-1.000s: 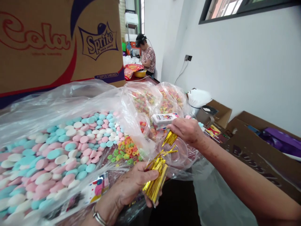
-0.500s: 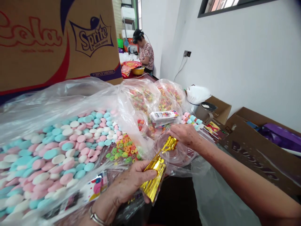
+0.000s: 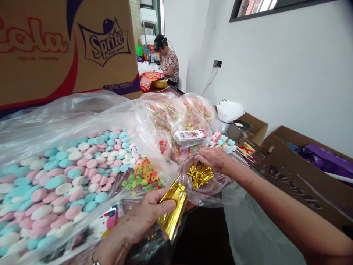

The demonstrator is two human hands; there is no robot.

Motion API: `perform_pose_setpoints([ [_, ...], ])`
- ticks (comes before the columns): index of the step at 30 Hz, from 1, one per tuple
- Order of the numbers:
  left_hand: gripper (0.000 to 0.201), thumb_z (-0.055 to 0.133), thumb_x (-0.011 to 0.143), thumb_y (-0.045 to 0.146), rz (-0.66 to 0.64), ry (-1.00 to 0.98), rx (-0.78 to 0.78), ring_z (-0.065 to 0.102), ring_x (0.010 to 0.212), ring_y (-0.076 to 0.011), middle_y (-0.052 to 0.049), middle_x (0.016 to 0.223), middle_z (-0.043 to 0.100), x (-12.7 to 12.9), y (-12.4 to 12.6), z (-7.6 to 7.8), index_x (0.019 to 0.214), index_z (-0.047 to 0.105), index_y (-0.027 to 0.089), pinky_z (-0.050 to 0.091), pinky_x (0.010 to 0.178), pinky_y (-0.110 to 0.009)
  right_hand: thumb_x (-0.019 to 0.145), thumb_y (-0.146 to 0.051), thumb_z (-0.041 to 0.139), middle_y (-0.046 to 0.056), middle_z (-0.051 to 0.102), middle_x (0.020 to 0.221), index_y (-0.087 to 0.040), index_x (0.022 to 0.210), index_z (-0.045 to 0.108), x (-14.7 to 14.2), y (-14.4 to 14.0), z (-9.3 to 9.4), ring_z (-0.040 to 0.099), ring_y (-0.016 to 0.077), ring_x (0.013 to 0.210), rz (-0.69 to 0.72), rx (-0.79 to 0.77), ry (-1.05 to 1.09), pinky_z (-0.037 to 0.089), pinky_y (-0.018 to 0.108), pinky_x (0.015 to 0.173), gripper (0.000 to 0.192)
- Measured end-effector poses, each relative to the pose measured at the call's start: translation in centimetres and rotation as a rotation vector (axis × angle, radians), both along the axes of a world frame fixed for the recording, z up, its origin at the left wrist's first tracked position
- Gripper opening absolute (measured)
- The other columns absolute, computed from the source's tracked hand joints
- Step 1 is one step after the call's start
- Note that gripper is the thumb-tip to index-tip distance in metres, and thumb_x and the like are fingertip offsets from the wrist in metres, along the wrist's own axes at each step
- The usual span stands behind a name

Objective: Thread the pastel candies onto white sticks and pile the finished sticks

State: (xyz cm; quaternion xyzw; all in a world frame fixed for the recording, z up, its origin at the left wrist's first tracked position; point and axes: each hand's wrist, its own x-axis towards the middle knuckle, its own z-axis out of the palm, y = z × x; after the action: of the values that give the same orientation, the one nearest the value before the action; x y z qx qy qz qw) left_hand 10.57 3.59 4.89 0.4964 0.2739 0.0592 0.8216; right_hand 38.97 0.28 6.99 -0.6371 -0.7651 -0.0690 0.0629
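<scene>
My left hand (image 3: 153,213) grips a clear packet of gold twist ties (image 3: 173,211), thumb lying across its front. My right hand (image 3: 213,159) is over a clear round bowl (image 3: 190,189), its fingers bent and close together. A loose heap of gold twist ties (image 3: 200,176) lies in the bowl just under those fingers; whether any are still pinched is hidden. Left of the bowl are small ring candies (image 3: 146,173) in green, yellow and orange. Pink, blue and white candy discs (image 3: 68,176) spread across the left side on clear plastic.
Bags of colourful ring candies (image 3: 165,114) stand behind the bowl, with a stack of printed cards (image 3: 190,136) before them. Candy skewers (image 3: 222,141) and a mug (image 3: 239,130) are to the right. Cartons (image 3: 104,73) stand left and right. Another person (image 3: 169,64) works farther back.
The gold twist ties pulled from the packet by my right hand now lie fanned out in the bowl. My left hand has shifted slightly left with the packet, apart from the bowl's ties.
</scene>
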Motion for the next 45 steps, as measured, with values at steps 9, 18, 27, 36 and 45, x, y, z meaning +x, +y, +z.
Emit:
perform_pose_setpoints([
  [9,0.023,0.072,0.081,0.038,0.016,-0.050,-0.015,0.068,0.063,-0.0173,-0.006,0.077,0.075,0.5,-0.7,-0.2,0.092,0.072,0.017,0.052,0.059,-0.024,0.098,-0.020,0.044,0.008,0.062,0.094,-0.018,0.091,0.067,-0.4,-0.7,1.4,0.053,0.0203,0.091,0.208,0.011,0.123,0.041,0.033,0.083,0.024],
  [18,0.028,0.073,0.080,0.039,0.153,-0.143,0.063,0.063,0.057,-0.0157,-0.006,0.072,0.073,1.6,-1.5,-0.3,0.089,0.072,0.013,0.050,0.049,-0.023,0.095,-0.030,0.049,0.006,0.061,0.113,-0.022,0.134,0.041,-4.9,-4.3,2.9,0.059,0.0175,0.096,0.084,-0.034,1.014,0.048,0.032,0.085,0.040],
  [27,0.033,0.083,0.069,0.026,0.336,-0.312,0.098,0.069,0.080,-0.0207,-0.007,0.092,0.076,1.8,-1.9,-0.3,0.099,0.073,0.015,0.055,0.076,-0.030,0.082,-0.020,0.061,0.003,0.065,0.114,-0.025,0.122,0.052,-9.5,-5.9,2.0,0.063,0.0188,0.101,-0.014,0.003,0.993,0.050,0.031,0.086,0.041],
  [36,0.031,0.079,0.074,0.028,0.453,-0.289,0.079,0.069,0.085,-0.0225,-0.005,0.096,0.076,1.1,-2.5,0.8,0.103,0.071,0.019,0.055,0.078,-0.032,0.081,-0.019,0.059,0.004,0.068,0.109,-0.023,0.121,0.052,-9.9,-5.2,1.5,0.066,0.0183,0.094,-0.012,0.090,1.001,0.053,0.030,0.081,0.040],
  [45,0.020,0.072,0.082,0.028,0.499,-0.255,0.085,0.066,0.086,-0.0195,-0.003,0.094,0.074,0.9,-2.6,0.3,0.100,0.070,0.020,0.050,0.082,-0.030,0.089,-0.012,0.054,0.000,0.062,0.085,-0.020,0.091,0.063,-10.0,-4.4,1.3,0.058,0.0123,0.080,0.191,0.062,1.105,0.045,0.023,0.074,0.012],
])
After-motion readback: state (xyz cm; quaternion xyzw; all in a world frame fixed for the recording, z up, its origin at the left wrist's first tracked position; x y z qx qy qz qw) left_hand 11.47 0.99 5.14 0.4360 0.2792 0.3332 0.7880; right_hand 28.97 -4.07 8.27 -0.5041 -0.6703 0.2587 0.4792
